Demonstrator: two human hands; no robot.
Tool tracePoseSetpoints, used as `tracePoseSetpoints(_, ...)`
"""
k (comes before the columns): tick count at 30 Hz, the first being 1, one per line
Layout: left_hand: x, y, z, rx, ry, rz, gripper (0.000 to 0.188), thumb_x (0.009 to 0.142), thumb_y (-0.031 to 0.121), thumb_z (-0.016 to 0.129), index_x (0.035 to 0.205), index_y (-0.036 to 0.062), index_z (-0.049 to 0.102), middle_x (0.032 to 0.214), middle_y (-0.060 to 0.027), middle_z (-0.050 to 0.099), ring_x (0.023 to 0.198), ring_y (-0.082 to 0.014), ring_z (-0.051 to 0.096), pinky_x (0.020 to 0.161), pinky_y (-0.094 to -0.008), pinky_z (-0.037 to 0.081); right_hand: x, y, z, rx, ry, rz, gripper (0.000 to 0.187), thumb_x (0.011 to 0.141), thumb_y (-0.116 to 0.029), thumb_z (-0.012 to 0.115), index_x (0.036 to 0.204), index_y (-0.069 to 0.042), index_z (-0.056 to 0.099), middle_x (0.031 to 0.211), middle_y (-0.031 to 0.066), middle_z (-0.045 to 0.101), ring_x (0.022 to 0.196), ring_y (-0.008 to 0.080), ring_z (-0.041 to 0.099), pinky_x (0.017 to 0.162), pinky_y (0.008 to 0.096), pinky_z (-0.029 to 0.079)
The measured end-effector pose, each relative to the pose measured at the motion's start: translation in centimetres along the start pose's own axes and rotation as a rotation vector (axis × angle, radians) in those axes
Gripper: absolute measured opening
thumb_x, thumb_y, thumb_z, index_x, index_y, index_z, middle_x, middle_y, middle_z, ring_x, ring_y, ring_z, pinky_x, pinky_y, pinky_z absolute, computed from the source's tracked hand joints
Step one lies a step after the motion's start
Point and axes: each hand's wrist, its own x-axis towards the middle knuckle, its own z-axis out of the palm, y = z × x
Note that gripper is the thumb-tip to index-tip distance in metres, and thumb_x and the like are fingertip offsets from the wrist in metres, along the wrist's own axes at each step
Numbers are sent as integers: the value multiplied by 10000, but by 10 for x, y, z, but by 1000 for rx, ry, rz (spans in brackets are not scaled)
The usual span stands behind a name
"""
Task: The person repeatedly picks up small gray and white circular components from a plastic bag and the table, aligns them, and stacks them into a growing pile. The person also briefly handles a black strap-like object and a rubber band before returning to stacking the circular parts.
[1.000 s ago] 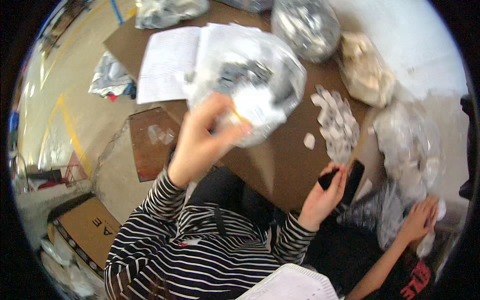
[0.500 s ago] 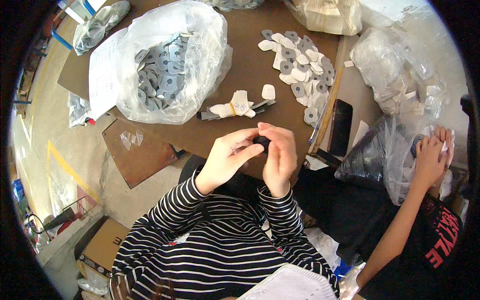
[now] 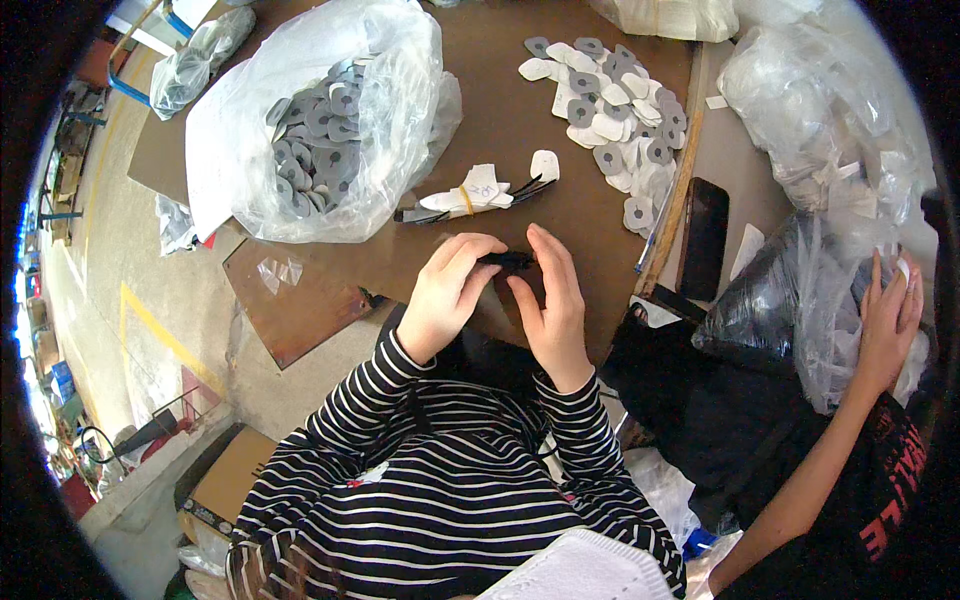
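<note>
My left hand pinches a small thin black piece between thumb and fingers, above the table's near edge. The piece shows almost edge-on, so I cannot tell its kind. My right hand is at the piece's right end, with thumb and fingers spread apart around it. Just beyond the hands lies a bundle of white pieces held by a yellow rubber band, with dark strips under it. A single white rounded piece lies at its right end.
A clear plastic bag of grey holed pieces stands left on the brown table. A pile of grey and white pieces lies far right, near a pen and black phone. A co-worker's hand touches a plastic bag at right.
The black piece has turned from a rounded face to nearly edge-on. My right hand's fingers have spread, and both hands have drawn farther apart. The co-worker's hand has shifted right.
</note>
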Motion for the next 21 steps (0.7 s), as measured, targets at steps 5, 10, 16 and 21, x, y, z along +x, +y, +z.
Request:
tracePoseSetpoints(5,-9,-2,-2,250,-56,56,331,822,-12,615,1149,-4,567,1141,-165,609,1125,-364,561,1014,-437,421,-8,-11,7,16,-76,119,633,915,55,532,1497,27,285,1506,253,358,1385,389,388,1137,441,334)
tracePoseSetpoints(10,-6,-3,2,396,2,90,418,778,42,637,1188,15,559,1208,-150,565,1206,-344,507,996,-441,420,-8,-19,34,-71,-105,31,669,903,88,457,1520,51,200,1557,294,227,1440,440,263,1179,450,271)
tracePoseSetpoints(16,-11,-8,0,442,-4,112,421,809,82,624,1218,10,553,1197,-149,568,1184,-335,525,1005,-427,412,-2,-22,36,-150,-124,5,666,901,84,467,1525,-21,257,1562,328,170,1446,484,212,1181,478,239)
tracePoseSetpoints(21,-7,-1,0,447,-25,61,484,825,101,613,1288,-2,515,1226,-156,565,1194,-330,527,1029,-420,395,-10,-22,43,-286,-37,19,599,956,45,415,1523,20,224,1589,280,158,1468,438,202,1179,494,230)
